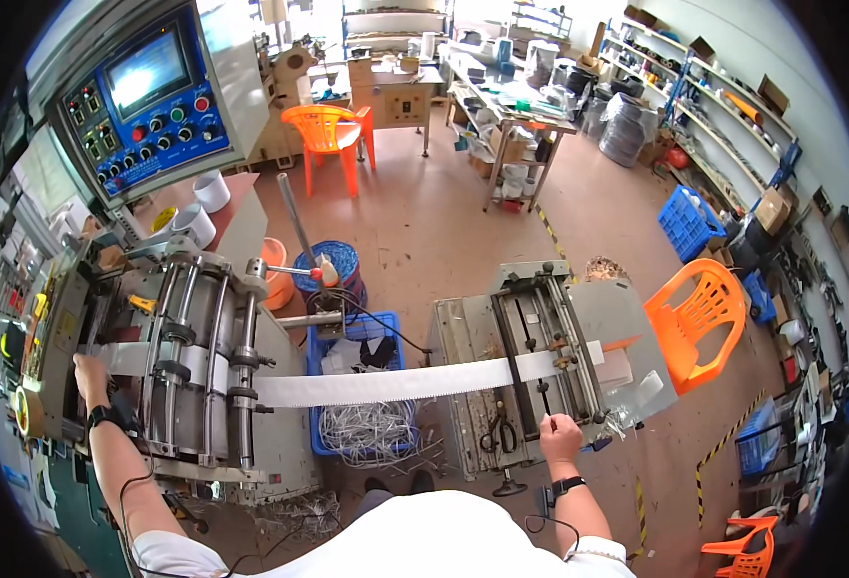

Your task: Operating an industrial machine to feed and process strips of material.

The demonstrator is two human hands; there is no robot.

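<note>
A long white strip (386, 383) with a toothed lower edge runs from the roller machine (188, 356) on the left across a gap to the smaller machine (473, 337) on the right. My left hand (89, 378) is at the far left, by the strip's left end and the machine's side. Its fingers look curled, but what they hold is too small to make out. At the front of the right machine my right hand (560, 438) is closed at the near end of a thin dark rod (530, 347). Its grip is partly hidden.
Scissors (499, 433) lie on the right machine's bed. Beneath the strip stands a blue crate (396, 328) with tangled white offcuts (367, 429). A blue control panel (145, 106) hangs at upper left. Orange chairs (699, 323) and shelves (733, 111) are on the right.
</note>
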